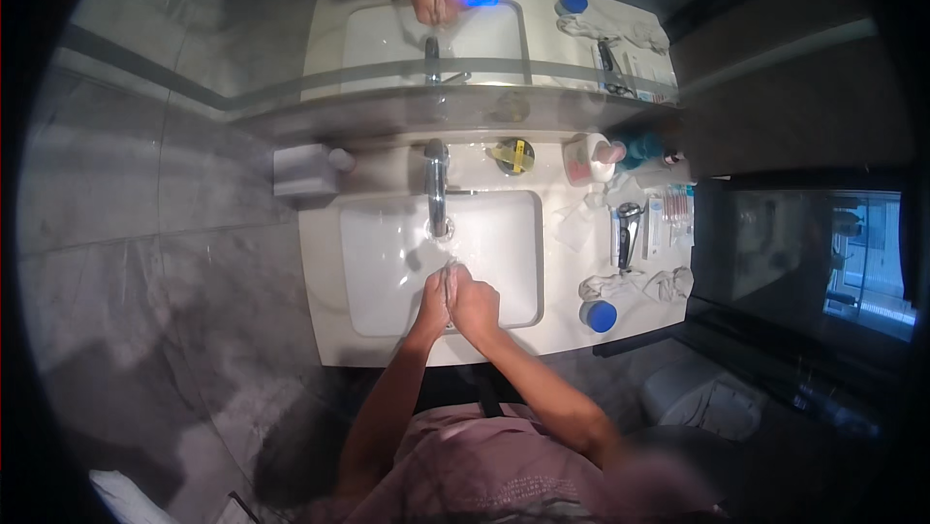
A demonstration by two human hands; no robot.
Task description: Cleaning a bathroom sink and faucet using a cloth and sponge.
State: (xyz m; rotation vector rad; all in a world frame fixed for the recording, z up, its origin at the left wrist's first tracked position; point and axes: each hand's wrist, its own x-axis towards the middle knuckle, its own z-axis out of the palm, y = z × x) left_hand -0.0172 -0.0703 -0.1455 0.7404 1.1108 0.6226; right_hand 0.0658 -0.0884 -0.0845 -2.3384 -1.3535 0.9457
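My left hand (434,304) and my right hand (474,304) are pressed together over the front half of a white rectangular washbasin (501,233). The right hand's fingers look curled, its knuckles facing up. Between the palms lies a narrow dark gap, and whatever may be inside is hidden. Just beyond the fingertips stands a chrome faucet (436,186), its spout pointing towards me. Bright, wet-looking glints show on the basin under the spout. A large mirror (378,37) behind the counter repeats the joined hands and the basin.
Left of the faucet is a pale box-shaped container (305,170); right of it, a dark round container with a yellow label (516,156). Farther right are a pump bottle (587,161), an electric shaver (627,233), crumpled white cloth (617,285) and a blue-lidded jar (601,316).
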